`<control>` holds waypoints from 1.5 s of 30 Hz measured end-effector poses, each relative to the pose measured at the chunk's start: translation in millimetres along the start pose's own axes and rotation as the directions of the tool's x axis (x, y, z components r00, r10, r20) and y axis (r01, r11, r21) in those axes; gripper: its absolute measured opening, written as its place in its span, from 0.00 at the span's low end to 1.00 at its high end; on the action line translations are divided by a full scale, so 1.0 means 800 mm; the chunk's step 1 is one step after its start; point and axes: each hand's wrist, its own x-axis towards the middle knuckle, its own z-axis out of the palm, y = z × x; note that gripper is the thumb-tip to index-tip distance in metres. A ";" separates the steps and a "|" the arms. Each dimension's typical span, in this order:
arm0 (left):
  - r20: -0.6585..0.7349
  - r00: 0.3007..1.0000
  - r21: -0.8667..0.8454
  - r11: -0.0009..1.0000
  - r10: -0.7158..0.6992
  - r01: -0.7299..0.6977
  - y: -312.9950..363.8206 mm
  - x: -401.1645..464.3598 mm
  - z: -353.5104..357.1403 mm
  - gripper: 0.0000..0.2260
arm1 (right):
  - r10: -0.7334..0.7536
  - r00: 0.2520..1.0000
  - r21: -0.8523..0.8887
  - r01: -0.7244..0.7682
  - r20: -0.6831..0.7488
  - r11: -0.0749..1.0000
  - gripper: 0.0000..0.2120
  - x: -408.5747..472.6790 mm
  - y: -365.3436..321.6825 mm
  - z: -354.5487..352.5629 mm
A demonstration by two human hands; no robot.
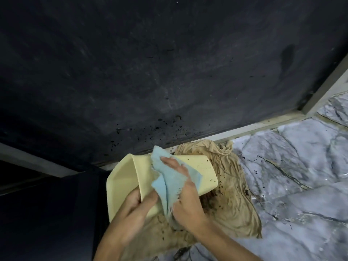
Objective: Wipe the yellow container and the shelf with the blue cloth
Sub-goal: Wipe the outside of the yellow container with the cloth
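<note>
1. A yellow container (199, 176), a tapered plastic tub, lies tipped on its side in the lower middle of the view, its open mouth facing left and its base pointing right.
2. The left hand (133, 208) grips the container at the near edge of its rim, with the thumb curled over the rim and the fingers closed against the outer wall.
3. A blue cloth (169, 179) is draped over the container's upper side, with one corner sticking up past the far edge and a frayed end hanging down between the two hands.
4. The right hand (180, 187) lies flat on top of the cloth, fingers (170, 162) held out straight and close together, pressing the cloth against the container wall. The hand is directly above the container, touching it only through the cloth.
5. Under the container lies a crumpled tan cloth (233, 200) scattered with dark crumbs, spread on a grey marble-patterned floor (301, 176).
6. Beyond it, a large dark shelf surface (150, 72) fills the top of the view, dusty, with black specks near its front edge and a pale trim strip (254, 127) along that edge.
7. Hard to make out: the inside of the container is mostly hidden by the cloth and hands, the left side of the view is too dark to read, and both forearms are cut off at the bottom edge.
</note>
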 end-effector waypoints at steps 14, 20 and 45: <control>-0.106 0.992 -0.008 0.997 0.073 -0.074 -0.027 0.022 -0.031 0.09 | 0.343 0.939 -0.437 -0.308 0.001 0.845 0.37 0.042 0.088 -0.030; -0.037 0.995 0.057 0.994 0.090 -0.088 -0.023 0.023 -0.032 0.12 | 0.227 0.921 -0.386 -0.094 0.316 0.918 0.26 0.072 -0.012 0.026; -0.109 0.993 -0.071 0.997 0.032 -0.040 -0.031 0.025 -0.036 0.23 | 0.151 0.980 -0.429 -0.081 0.131 0.899 0.22 -0.004 0.094 -0.043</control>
